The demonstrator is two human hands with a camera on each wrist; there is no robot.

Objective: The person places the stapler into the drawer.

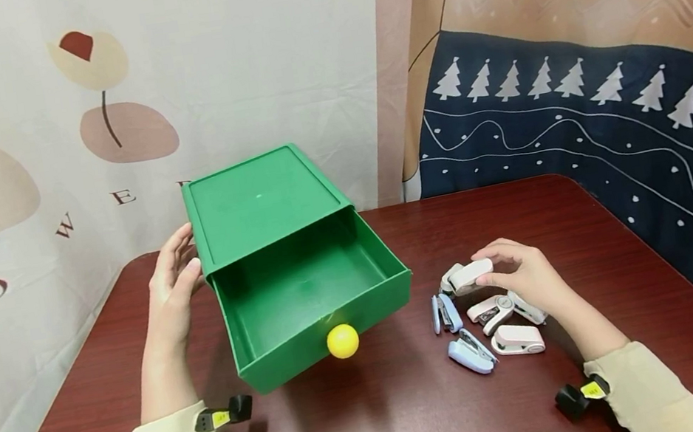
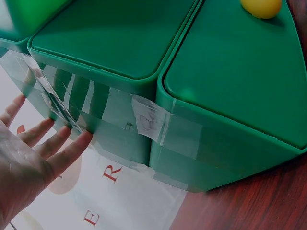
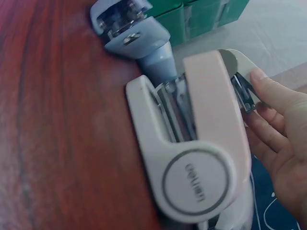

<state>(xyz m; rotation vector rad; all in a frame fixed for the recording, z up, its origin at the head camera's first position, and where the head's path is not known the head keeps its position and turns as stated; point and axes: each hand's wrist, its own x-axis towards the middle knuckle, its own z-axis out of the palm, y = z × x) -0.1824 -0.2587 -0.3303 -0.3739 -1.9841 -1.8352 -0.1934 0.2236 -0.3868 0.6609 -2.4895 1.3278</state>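
A green drawer box point(image 1: 263, 198) stands tilted on the table, its drawer point(image 1: 303, 282) pulled out and showing a bare floor and a yellow ball knob point(image 1: 343, 341). My left hand point(image 1: 171, 279) rests against the box's left side; the left wrist view shows its fingers point(image 2: 67, 153) extended along the taped green wall. At the right, my right hand point(image 1: 523, 272) pinches a white stapler point(image 1: 471, 275) between thumb and fingers, beside another pale stapler. In the right wrist view, a pink and white stapler point(image 3: 211, 105) partly covers the held one.
Near the right hand lie several loose staplers, among them a blue one point(image 1: 471, 352) and a white one point(image 1: 517, 340). Printed cloths point(image 1: 268, 48) hang behind the dark red table point(image 1: 403, 416). Each wrist wears a small black camera.
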